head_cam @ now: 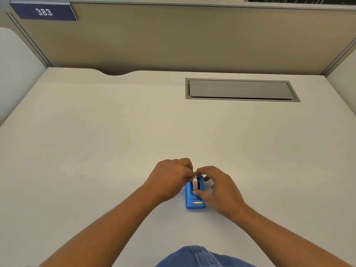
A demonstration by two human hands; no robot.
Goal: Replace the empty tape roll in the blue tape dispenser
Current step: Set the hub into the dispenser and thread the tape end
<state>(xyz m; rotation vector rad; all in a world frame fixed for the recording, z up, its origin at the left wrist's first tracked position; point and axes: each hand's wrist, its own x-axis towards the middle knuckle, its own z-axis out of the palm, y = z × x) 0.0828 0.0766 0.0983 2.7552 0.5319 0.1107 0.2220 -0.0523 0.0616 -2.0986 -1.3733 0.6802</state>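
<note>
Both grips, left hand (171, 177) and right hand (217, 191), pinch one tape roll (195, 183) in one blue dispenser (194, 199).

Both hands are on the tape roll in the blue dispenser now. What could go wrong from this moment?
The tape roll stands on edge in the blue dispenser, pinched by the left hand and the right hand, so it may slip or seat crooked. Nothing else holds the dispenser on the smooth desk, so a push may make it slide. The metal cutter lies just below the right thumb and might scratch it.

head-worn view, angled down, desk (96, 151) close
</note>
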